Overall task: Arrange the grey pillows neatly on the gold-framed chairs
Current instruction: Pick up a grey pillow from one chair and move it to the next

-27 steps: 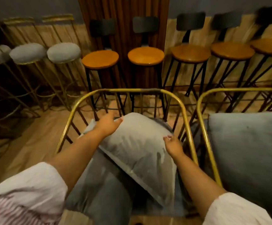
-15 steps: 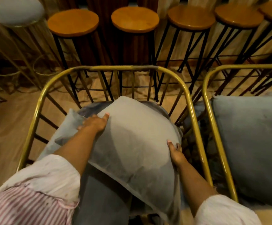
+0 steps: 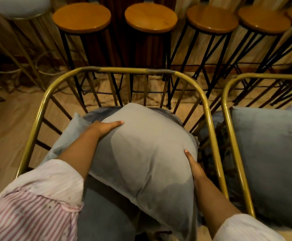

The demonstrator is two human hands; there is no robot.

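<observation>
A grey pillow (image 3: 147,152) lies tilted, corner up, on the seat of the gold-framed chair (image 3: 124,70) in front of me. My left hand (image 3: 105,126) presses flat on its upper left side. My right hand (image 3: 193,165) grips its right edge, close to the chair's right rail. A paler blue-grey cushion (image 3: 70,134) sticks out from under the pillow at the left. The second gold-framed chair (image 3: 228,119) on the right holds another grey pillow (image 3: 270,153), which lies flat.
Several wooden-topped stools with black legs (image 3: 150,17) stand in a row right behind the chairs. A grey padded stool on gold legs (image 3: 19,6) is at the top left. Wooden floor (image 3: 6,122) shows to the left.
The pillow has been pushed further back and sits fuller against the chair's backrest. My left hand slid flatter across its top, my right hand moved down its right edge. The view moved closer.
</observation>
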